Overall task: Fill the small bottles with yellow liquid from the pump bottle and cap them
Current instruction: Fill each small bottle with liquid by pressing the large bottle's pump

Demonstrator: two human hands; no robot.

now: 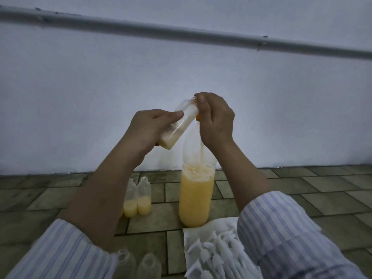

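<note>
My left hand [148, 129] grips a small clear bottle [178, 125], tilted with its mouth up to the right and yellow liquid pooled at its base. My right hand [216, 119] is curled over the orange pump head [198, 117] of the tall pump bottle [197, 198], its thumb beside the small bottle's mouth. The pump bottle stands upright on the tiled floor, about half full of yellow liquid. Two small uncapped bottles [137, 198], each about a third full, stand left of it. Two empty small bottles [138, 264] stand at the bottom edge.
A white sheet [201, 234] on the floor at the lower right carries several white caps [217, 256], partly hidden by my right sleeve. A pale wall with a grey pipe [181, 34] rises behind. Brown floor tiles [302, 190] spread around.
</note>
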